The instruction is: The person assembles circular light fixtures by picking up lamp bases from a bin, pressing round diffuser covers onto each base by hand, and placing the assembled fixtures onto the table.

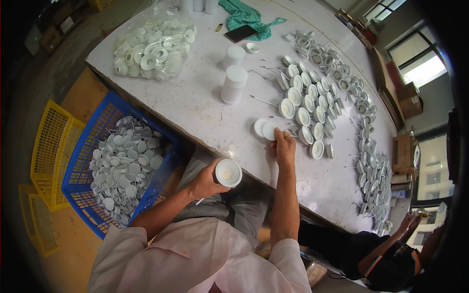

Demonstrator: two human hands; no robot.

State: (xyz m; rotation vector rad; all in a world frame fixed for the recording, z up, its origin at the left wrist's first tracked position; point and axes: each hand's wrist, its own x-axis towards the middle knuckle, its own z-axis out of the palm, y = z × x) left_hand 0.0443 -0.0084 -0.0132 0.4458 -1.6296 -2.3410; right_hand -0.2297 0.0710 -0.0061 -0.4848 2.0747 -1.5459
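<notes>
My left hand (204, 182) is wrapped round a white round downlight (228, 173) near the table's front edge. Its open face points up and shows a cluster of small yellowish LEDs inside a white ring, and a short white wire hangs below the hand. Over the tabletop, my right hand (284, 147) pinches the edge of a thin white diffuser disc (270, 131). A second white disc (259, 128) lies beside it, partly overlapped. Just beyond the right hand, several rows of white downlights (304, 116) with wires lean against one another.
Stacks of white discs (234, 84) stand on the white table (190, 110). A clear bag of white rings (155, 46), a phone (241, 33) and a green cloth (249, 19) lie farther back. At left is a blue basket (80, 171) of finished-looking lamps. Another person (386, 259) sits at right.
</notes>
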